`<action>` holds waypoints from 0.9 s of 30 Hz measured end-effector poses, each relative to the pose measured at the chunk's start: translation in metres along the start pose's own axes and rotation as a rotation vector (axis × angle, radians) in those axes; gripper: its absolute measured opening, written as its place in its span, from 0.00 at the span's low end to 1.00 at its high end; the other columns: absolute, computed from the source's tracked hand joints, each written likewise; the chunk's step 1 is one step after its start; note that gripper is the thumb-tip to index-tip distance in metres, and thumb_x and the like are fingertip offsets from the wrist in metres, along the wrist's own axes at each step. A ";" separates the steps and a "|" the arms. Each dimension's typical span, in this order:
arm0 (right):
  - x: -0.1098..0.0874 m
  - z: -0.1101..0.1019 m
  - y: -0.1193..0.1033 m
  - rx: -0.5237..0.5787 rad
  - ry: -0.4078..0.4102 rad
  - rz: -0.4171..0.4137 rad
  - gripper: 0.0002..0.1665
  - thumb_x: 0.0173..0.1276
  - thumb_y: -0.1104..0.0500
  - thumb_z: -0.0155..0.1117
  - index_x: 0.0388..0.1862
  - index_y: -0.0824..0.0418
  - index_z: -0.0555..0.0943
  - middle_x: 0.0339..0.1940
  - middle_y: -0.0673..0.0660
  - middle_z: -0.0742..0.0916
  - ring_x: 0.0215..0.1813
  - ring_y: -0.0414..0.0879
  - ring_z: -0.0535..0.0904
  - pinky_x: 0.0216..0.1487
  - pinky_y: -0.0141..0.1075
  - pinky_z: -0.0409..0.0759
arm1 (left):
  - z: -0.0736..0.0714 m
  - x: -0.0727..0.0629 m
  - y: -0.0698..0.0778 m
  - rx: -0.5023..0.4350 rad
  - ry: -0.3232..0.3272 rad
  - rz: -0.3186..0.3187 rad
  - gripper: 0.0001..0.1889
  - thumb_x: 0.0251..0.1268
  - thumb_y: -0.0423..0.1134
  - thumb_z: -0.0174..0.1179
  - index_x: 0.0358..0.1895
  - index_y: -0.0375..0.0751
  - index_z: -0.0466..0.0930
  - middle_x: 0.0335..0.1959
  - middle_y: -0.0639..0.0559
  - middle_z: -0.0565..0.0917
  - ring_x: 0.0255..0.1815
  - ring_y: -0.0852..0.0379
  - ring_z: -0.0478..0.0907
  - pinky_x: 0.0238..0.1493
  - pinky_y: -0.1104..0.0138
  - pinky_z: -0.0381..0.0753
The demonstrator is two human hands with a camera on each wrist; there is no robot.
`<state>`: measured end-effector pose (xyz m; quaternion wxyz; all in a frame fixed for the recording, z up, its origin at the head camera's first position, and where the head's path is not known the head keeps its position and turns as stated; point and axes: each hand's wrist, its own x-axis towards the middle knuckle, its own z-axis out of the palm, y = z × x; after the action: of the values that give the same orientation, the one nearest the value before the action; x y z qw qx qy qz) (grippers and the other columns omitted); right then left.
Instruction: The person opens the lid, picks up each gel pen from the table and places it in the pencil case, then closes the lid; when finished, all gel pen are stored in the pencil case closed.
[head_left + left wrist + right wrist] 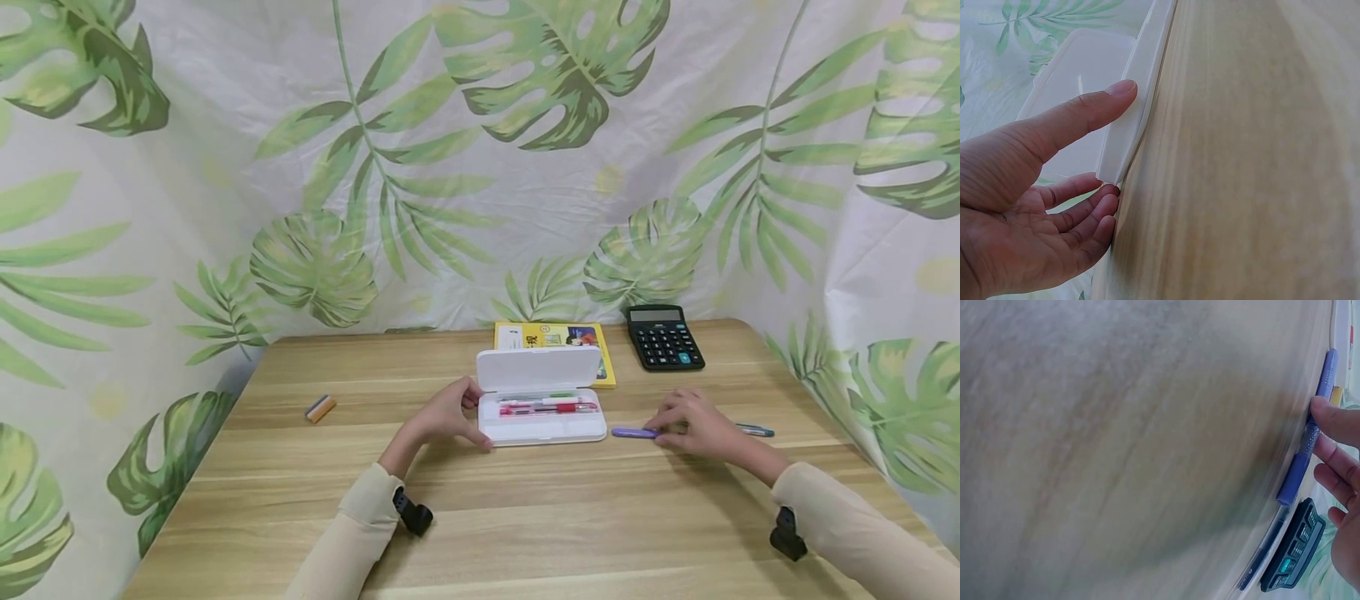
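A white pencil case (542,429) lies on the table with its lid (538,369) raised and several pens (547,407) inside, red and pink ones among them. My left hand (450,412) grips its left end; in the left wrist view the thumb (1091,112) presses along the front edge and the other fingers curl at the end. To the right of the case, my right hand (693,427) pinches a purple marker (634,432) between thumb and fingers. The same marker (1297,465) appears in the right wrist view, low over or on the tabletop; I cannot tell which.
Behind the right hand's wrist lies a teal pen (755,430). A black calculator (666,340) sits at the back right, and a yellow book (606,358) lies behind the case. An orange and blue eraser (321,408) is on the left. Leaf-patterned cloth (420,167) hangs behind the table.
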<state>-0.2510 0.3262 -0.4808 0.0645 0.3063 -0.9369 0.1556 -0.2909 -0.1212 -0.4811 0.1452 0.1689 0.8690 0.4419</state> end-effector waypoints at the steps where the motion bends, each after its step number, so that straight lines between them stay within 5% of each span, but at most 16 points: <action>1: 0.000 0.001 0.000 -0.002 0.007 -0.006 0.13 0.54 0.57 0.80 0.39 0.45 0.92 0.36 0.42 0.86 0.45 0.42 0.75 0.51 0.46 0.70 | 0.000 0.000 0.000 0.002 0.000 0.002 0.41 0.34 0.35 0.86 0.55 0.35 0.72 0.53 0.42 0.77 0.55 0.48 0.73 0.65 0.52 0.73; 16: 0.003 0.003 0.001 0.034 0.007 0.002 0.12 0.58 0.59 0.78 0.40 0.45 0.91 0.35 0.38 0.85 0.43 0.38 0.75 0.53 0.47 0.69 | 0.000 0.001 0.001 0.007 -0.001 0.005 0.40 0.34 0.36 0.87 0.54 0.35 0.72 0.52 0.43 0.77 0.55 0.49 0.73 0.64 0.52 0.74; 22: 0.006 -0.001 -0.001 0.060 -0.002 0.074 0.13 0.59 0.60 0.77 0.42 0.46 0.91 0.39 0.44 0.88 0.46 0.43 0.77 0.52 0.44 0.69 | 0.000 0.002 -0.001 0.006 -0.003 0.007 0.40 0.34 0.36 0.87 0.54 0.35 0.72 0.53 0.43 0.77 0.54 0.49 0.73 0.63 0.53 0.74; 27: 0.012 -0.002 -0.004 0.045 0.064 0.051 0.12 0.59 0.62 0.77 0.42 0.50 0.91 0.38 0.48 0.88 0.44 0.46 0.78 0.50 0.44 0.68 | 0.000 0.001 0.000 0.004 -0.005 -0.005 0.41 0.34 0.36 0.87 0.55 0.36 0.72 0.53 0.44 0.77 0.55 0.49 0.73 0.64 0.54 0.74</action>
<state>-0.2581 0.3173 -0.4749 0.0836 0.2784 -0.9382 0.1879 -0.2919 -0.1207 -0.4817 0.1479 0.1682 0.8700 0.4393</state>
